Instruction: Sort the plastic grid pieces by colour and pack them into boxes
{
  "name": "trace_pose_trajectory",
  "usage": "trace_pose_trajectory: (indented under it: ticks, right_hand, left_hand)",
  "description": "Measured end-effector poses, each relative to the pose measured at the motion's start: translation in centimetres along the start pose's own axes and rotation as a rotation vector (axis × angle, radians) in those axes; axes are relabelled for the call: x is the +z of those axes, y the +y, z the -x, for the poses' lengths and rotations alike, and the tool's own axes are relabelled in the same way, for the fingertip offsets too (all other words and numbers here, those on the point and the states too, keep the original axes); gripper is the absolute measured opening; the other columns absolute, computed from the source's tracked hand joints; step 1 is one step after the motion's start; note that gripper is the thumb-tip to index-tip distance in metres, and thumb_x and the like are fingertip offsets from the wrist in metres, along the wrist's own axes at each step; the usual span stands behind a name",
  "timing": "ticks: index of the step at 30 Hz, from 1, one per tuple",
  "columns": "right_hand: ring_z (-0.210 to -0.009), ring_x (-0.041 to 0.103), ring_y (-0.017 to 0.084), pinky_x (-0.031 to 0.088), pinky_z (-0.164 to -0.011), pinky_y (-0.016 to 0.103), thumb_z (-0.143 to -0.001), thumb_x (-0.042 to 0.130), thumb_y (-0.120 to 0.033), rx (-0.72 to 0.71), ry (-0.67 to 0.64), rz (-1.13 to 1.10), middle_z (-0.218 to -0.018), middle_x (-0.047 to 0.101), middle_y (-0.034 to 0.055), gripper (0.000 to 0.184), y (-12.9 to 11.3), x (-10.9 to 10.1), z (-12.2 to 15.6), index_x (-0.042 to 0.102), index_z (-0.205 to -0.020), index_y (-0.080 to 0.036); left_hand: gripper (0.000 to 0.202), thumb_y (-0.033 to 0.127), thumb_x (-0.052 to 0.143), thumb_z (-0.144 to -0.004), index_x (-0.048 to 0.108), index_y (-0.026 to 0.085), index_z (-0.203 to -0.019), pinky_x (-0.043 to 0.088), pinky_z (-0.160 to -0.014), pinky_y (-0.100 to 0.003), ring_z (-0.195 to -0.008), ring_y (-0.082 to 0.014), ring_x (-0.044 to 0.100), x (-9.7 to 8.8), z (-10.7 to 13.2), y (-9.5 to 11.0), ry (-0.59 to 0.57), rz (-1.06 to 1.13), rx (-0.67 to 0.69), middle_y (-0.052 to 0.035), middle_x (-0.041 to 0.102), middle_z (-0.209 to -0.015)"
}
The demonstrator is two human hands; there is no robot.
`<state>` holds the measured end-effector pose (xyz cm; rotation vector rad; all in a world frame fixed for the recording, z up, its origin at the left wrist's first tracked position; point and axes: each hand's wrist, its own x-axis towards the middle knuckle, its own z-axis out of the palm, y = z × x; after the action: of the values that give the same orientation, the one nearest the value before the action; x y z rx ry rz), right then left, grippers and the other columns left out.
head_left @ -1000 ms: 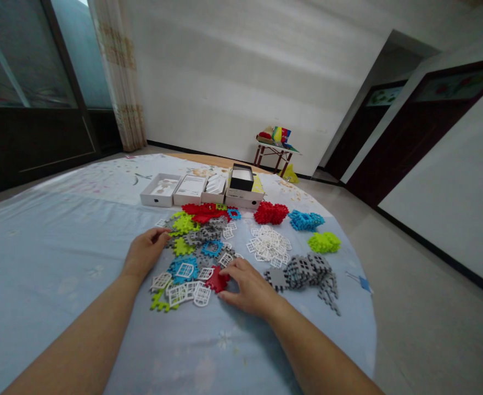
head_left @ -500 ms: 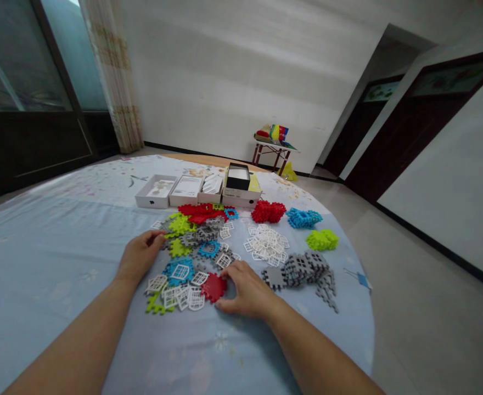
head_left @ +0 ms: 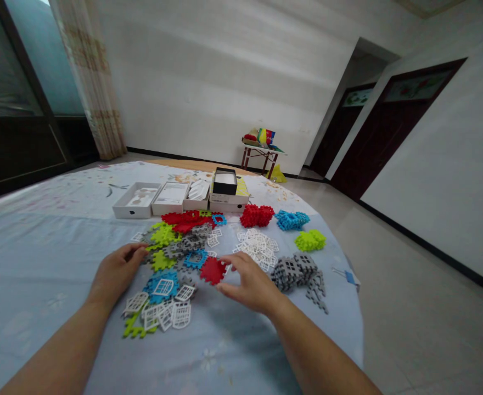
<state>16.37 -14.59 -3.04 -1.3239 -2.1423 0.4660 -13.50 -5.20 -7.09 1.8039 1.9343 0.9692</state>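
My right hand point(head_left: 247, 282) grips a red interlocking plastic tile point(head_left: 213, 270) by its right edge, between thumb and fingertips, over the front right of a mixed pile. At the pile's left edge rests my left hand point(head_left: 116, 274), fingers curled together against a lime green tile point(head_left: 162, 260) and grey ones; whatever may be between its fingertips is hidden. Between the hands lie a blue tile point(head_left: 195, 258), grey tiles point(head_left: 186, 246) and another blue tile point(head_left: 153, 284). White window-grid pieces point(head_left: 181, 314) lie closest to me, partly over a green tile point(head_left: 131, 332).
Sorted heaps sit to the right: red point(head_left: 257, 215), blue point(head_left: 292, 220), lime green point(head_left: 309, 240), white grids point(head_left: 256, 247) and grey point(head_left: 293, 271). Open white boxes point(head_left: 132, 209) and a black box point(head_left: 225, 186) line the back. A clip point(head_left: 349, 277) holds the tablecloth's right edge.
My right hand has lifted the red tile off the front of the pile, up and away from the white grids. The whole view has shifted, moving the table contents leftward.
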Motion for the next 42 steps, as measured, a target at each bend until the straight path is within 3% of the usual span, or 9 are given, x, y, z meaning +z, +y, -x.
trace_pose_trajectory:
  ticks: [6,11,14,17,24,28,32,36,42]
  right_hand:
    - [-0.093,0.055,0.02,0.043,-0.084,0.034,-0.076,0.064,-0.037,0.096,0.31,0.234,-0.102,0.06,0.0091,0.042,4.8,-6.7,-4.9,0.057,-0.111,-0.016]
    - [-0.099,0.056,0.021,0.041,-0.085,0.03,-0.078,0.059,-0.04,0.433,0.305,0.561,-0.102,0.061,0.0099,0.038,10.3,-10.8,-9.2,0.06,-0.108,-0.017]
    - [-0.101,0.056,0.023,0.041,-0.083,0.031,-0.077,0.058,-0.042,0.566,0.257,0.663,-0.105,0.061,0.0121,0.037,12.2,-11.2,-10.5,0.061,-0.105,-0.017]
    - [-0.101,0.057,0.027,0.042,-0.081,0.035,-0.076,0.059,-0.043,0.61,0.237,0.688,-0.107,0.061,0.0157,0.04,13.0,-10.8,-11.3,0.061,-0.105,-0.015]
    - [-0.106,0.054,0.027,0.041,-0.086,0.036,-0.079,0.056,-0.049,0.589,0.22,0.713,-0.113,0.059,0.0164,0.048,12.0,-10.6,-12.0,0.059,-0.113,-0.015]
    - [-0.102,0.055,0.023,0.041,-0.089,0.033,-0.082,0.054,-0.036,0.284,0.28,0.568,-0.105,0.062,0.0119,0.034,8.5,-9.2,-10.8,0.061,-0.108,-0.015]
    - [-0.088,0.058,0.018,0.045,-0.081,0.031,-0.082,0.056,-0.032,0.007,0.203,0.283,-0.099,0.063,0.0086,0.028,3.7,-5.3,-7.2,0.061,-0.104,-0.016]
    - [-0.091,0.058,0.018,0.045,-0.084,0.032,-0.081,0.058,-0.03,-0.052,0.095,0.074,-0.096,0.064,0.0061,0.024,0.3,-0.4,-3.2,0.062,-0.103,-0.019]
    - [-0.104,0.054,0.02,0.041,-0.093,0.036,-0.079,0.06,-0.025,-0.141,-0.007,-0.023,-0.107,0.063,0.0082,0.028,-0.9,4.9,-0.3,0.061,-0.107,-0.019]
  left_hand:
    - [0.042,0.046,0.044,-0.076,0.066,0.019,-0.1,0.047,-0.076,-0.029,-0.086,-0.0217,0.064,0.2,-0.4,-0.2,-0.027,-0.032,-0.014,-0.0053,0.072,-0.095]
    - [0.045,0.048,0.043,-0.077,0.065,0.018,-0.103,0.046,-0.077,-0.029,-0.089,-0.022,0.063,0.5,-0.6,-0.5,-0.053,-0.012,-0.029,-0.0067,0.07,-0.099]
    - [0.045,0.047,0.043,-0.076,0.065,0.017,-0.102,0.046,-0.077,-0.029,-0.087,-0.0218,0.063,0.6,-0.5,-0.4,-0.06,0.019,-0.029,-0.0061,0.071,-0.094]
    - [0.043,0.046,0.044,-0.076,0.065,0.018,-0.101,0.046,-0.076,-0.028,-0.083,-0.0211,0.063,0.6,-0.5,-0.4,-0.056,0.032,-0.036,-0.0048,0.071,-0.091]
    - [0.041,0.044,0.046,-0.074,0.068,0.018,-0.096,0.047,-0.073,-0.028,-0.08,-0.0214,0.063,0.8,-0.4,-0.4,-0.013,0.05,-0.022,-0.0048,0.072,-0.088]
    - [0.04,0.043,0.046,-0.073,0.068,0.018,-0.095,0.047,-0.073,-0.028,-0.08,-0.0214,0.063,0.9,-0.3,-0.3,-0.002,0.055,-0.016,-0.0053,0.072,-0.089]
    - [0.039,0.043,0.047,-0.072,0.069,0.018,-0.093,0.047,-0.071,-0.028,-0.08,-0.0215,0.064,1.0,-0.3,-0.3,0.016,0.069,-0.004,-0.0048,0.072,-0.088]
    - [0.039,0.042,0.048,-0.072,0.069,0.018,-0.092,0.047,-0.072,-0.028,-0.079,-0.0215,0.064,1.1,-0.2,-0.4,0.028,0.094,0.01,-0.0045,0.072,-0.086]
    - [0.038,0.041,0.047,-0.072,0.069,0.017,-0.092,0.048,-0.073,-0.028,-0.078,-0.0209,0.064,1.2,0.0,-0.4,0.047,0.11,0.018,-0.005,0.073,-0.087]
